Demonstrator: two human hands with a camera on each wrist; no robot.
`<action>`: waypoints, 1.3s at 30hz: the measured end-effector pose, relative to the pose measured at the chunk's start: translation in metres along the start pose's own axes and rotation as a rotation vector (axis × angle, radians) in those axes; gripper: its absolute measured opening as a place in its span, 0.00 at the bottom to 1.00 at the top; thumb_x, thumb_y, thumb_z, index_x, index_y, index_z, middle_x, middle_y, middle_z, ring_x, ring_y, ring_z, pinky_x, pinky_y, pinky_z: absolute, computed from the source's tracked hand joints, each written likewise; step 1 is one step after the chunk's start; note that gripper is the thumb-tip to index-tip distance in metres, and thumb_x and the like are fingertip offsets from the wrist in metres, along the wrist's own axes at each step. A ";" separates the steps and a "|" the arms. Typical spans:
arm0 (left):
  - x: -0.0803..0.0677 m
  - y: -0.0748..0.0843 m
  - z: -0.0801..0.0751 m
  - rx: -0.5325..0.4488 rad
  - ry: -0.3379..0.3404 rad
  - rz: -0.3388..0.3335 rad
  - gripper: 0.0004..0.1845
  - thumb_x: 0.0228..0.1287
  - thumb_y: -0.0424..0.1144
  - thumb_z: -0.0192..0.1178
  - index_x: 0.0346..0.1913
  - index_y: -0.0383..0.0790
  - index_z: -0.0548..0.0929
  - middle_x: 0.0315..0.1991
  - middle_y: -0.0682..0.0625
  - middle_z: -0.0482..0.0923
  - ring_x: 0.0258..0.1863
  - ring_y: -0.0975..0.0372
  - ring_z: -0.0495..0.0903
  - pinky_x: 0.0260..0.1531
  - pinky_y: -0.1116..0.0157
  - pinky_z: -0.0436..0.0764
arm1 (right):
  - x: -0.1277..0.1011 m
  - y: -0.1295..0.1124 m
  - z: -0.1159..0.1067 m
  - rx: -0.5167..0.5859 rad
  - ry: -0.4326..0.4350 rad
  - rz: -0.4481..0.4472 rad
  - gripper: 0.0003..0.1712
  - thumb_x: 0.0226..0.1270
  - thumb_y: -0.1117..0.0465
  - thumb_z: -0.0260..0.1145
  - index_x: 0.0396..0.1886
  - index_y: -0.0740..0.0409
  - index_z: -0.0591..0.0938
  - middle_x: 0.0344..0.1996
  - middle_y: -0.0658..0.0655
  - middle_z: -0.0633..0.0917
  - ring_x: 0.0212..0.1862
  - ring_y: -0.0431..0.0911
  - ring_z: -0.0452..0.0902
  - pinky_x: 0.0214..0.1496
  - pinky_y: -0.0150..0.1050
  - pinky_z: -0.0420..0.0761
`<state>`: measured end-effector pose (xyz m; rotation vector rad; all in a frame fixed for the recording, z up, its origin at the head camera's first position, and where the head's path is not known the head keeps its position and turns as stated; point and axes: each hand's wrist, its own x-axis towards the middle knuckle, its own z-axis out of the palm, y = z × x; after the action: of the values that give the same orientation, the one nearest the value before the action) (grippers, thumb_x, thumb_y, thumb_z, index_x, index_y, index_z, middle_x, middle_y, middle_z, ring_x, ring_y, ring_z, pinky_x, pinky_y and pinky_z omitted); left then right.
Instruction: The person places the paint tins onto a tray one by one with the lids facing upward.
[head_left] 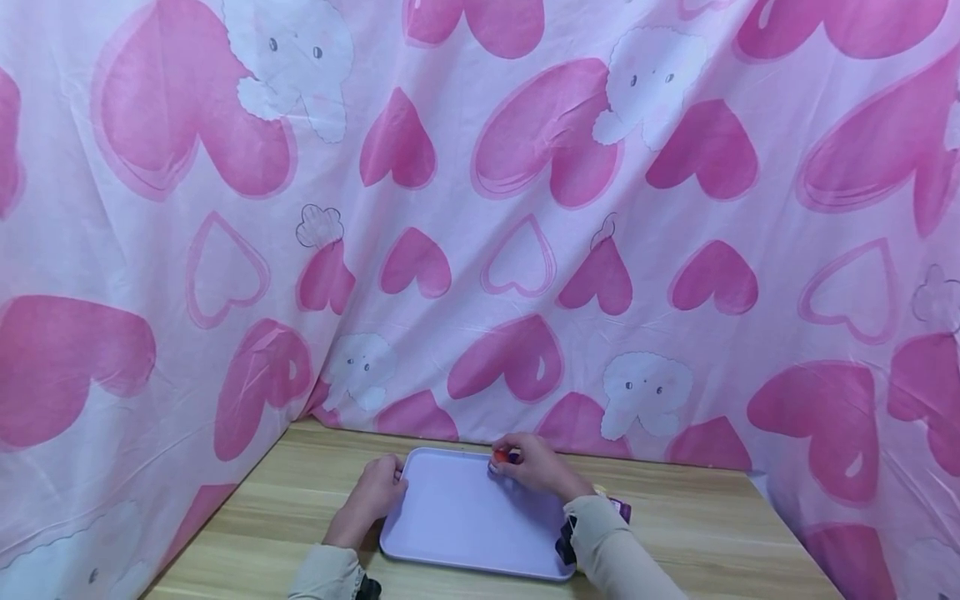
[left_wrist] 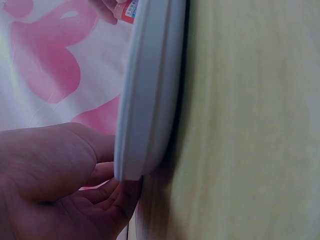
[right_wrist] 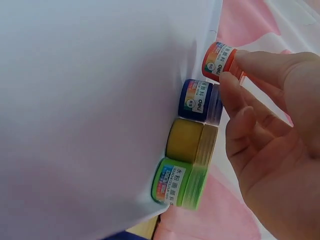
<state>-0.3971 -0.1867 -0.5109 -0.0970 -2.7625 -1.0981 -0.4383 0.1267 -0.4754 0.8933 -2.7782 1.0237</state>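
A lavender tray (head_left: 457, 525) lies flat on the wooden table (head_left: 712, 533). My left hand (head_left: 378, 490) grips the tray's left rim (left_wrist: 150, 95), thumb on top and fingers underneath. My right hand (head_left: 517, 460) is at the tray's far edge and pinches a small orange paint jar (right_wrist: 219, 61) between thumb and fingertips. In the right wrist view a blue jar (right_wrist: 200, 101), a yellow jar (right_wrist: 192, 142) and a green jar (right_wrist: 179, 182) stand in a row on the tray just beside the orange one. The head view shows only the orange jar (head_left: 500, 455); my hand hides the rest.
A pink cloth (head_left: 480, 208) with hearts and white animals hangs behind the table and along both sides, close to the tray's far edge. A small purple object (head_left: 622, 507) lies on the table by my right sleeve. Bare wood shows left and right of the tray.
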 end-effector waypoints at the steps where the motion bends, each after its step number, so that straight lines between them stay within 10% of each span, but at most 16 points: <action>1: 0.000 0.000 0.000 0.001 -0.003 -0.003 0.07 0.68 0.25 0.67 0.46 0.26 0.86 0.35 0.46 0.82 0.36 0.57 0.81 0.39 0.58 0.87 | 0.001 0.000 0.001 -0.007 0.005 -0.006 0.16 0.72 0.62 0.76 0.56 0.62 0.89 0.46 0.58 0.89 0.49 0.52 0.83 0.55 0.49 0.89; 20: 0.002 0.001 0.002 -0.004 -0.016 -0.035 0.08 0.69 0.26 0.67 0.48 0.27 0.85 0.36 0.46 0.82 0.37 0.58 0.81 0.39 0.58 0.88 | 0.010 -0.004 0.008 -0.132 0.036 0.193 0.15 0.69 0.57 0.80 0.52 0.53 0.90 0.42 0.51 0.87 0.42 0.45 0.79 0.48 0.42 0.86; 39: 0.001 0.000 0.000 -0.015 -0.022 -0.041 0.09 0.69 0.26 0.66 0.49 0.26 0.85 0.37 0.45 0.83 0.38 0.57 0.82 0.40 0.58 0.88 | -0.001 0.000 -0.018 -0.068 0.050 0.143 0.19 0.73 0.62 0.74 0.60 0.61 0.87 0.51 0.59 0.90 0.53 0.52 0.86 0.58 0.54 0.90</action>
<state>-0.3978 -0.1866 -0.5103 -0.0547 -2.7873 -1.1352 -0.4405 0.1379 -0.4614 0.6603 -2.8498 0.9492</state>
